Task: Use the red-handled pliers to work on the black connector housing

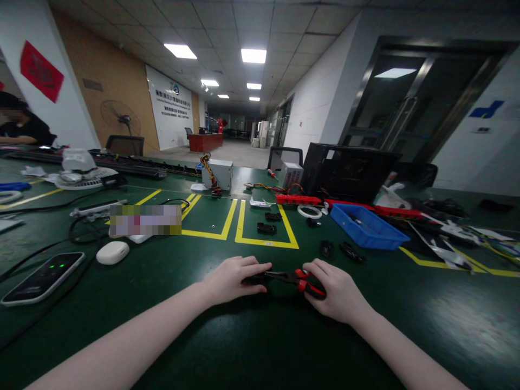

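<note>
My right hand (337, 290) is wrapped round the red and black handles of a pair of long-nose pliers (303, 283). The jaws point left and reach a small black part (255, 279), which my left hand (235, 279) holds between thumb and fingers. Whether the jaws grip that part I cannot tell. Both hands are just over the green table, near its middle. Beyond them, two similar black parts (267, 228) lie inside a yellow-taped box, and more black pieces (326, 248) lie just past my right hand.
A blue tray (390, 241) stands at the right, with a black computer case (345, 170) behind it. A power supply unit (221, 174) with cables stands farther back. On the left lie a white earbud case (112, 253) and a phone-like device (44, 277). A person sits far left.
</note>
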`<state>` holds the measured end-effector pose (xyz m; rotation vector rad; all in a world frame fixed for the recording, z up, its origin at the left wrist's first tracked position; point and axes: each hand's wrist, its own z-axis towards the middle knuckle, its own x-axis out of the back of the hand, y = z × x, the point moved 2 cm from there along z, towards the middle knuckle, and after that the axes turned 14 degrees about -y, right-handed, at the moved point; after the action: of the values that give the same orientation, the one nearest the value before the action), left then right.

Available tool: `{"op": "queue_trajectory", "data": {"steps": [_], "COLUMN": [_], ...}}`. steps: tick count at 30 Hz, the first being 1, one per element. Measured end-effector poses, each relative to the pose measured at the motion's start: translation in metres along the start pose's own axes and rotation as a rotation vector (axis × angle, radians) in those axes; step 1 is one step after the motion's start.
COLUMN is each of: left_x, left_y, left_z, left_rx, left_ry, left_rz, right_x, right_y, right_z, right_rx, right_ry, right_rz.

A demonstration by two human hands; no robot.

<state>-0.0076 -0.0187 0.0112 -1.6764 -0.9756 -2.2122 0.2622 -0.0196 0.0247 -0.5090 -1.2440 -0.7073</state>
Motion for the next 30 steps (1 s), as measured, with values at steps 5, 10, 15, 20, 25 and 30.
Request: {"op": "queue_trajectory", "data": {"steps": [5,10,15,20,25,30], "left_x": [0.0037,0.0058,0.0060,0.0055,0.0036,0.0044], "left_y": [0.0039,0.0056,0.0039,-0.0001,-0.0036,-0.0026], "left_z": [-0.0005,-0.0006,-0.0007,-0.0010,-0.0003,0.0009], "left_rx": [0.070,0.152,0.102,-0.044,-0.069,-0.049], "left_ry": [-0.014,-0.029,0.018,0.132,0.140,0.088], "left_rz": [-0.119,-0.210,-0.281,-0.317,-0.328,-0.353], "right_x": [0.0007,-0.0015,-0.0034,-0.0025,-0.0013,0.0003], "right_y": [0.0006,0.0027,0.0044,0.0050,0.0059,0.0090], "right_z": [-0.0004,-0.0011,-0.0021,-0.0017,-0.0019,-0.0020], "right_rx": [0.005,0.024,0.033,0.022,0.001,-0.031], "right_ry": [0.012,0.055,0.091,0.086,0.069,0.082], "right_rz": [-0.012,-0.071,-0.108,-0.076,-0.064,-0.047]}}
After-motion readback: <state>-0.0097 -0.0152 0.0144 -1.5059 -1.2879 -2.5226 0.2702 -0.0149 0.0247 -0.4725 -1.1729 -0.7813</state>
